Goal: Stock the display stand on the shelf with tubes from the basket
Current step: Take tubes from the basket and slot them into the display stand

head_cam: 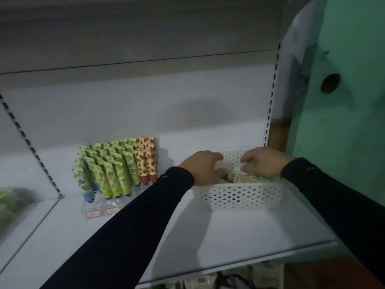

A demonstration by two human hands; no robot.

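A white perforated basket [239,197] stands on the shelf [208,232] at the right. Several cream and green tubes [243,177] lie inside it. My left hand [203,168] reaches into the basket's left end, fingers curled down among the tubes; whether it grips one is hidden. My right hand [262,161] hovers over the basket's right half with fingers loosely curled, holding nothing I can see. To the left, a clear tiered display stand [98,207] holds rows of green tubes [112,170] and, on its right side, orange-patterned tubes [145,161].
The shelf's front edge [250,259] runs below the basket. A slotted upright [270,101] and a teal wall [343,122] bound the right side. A divider [31,147] borders the left bay. Packaged goods [229,278] sit on the level below.
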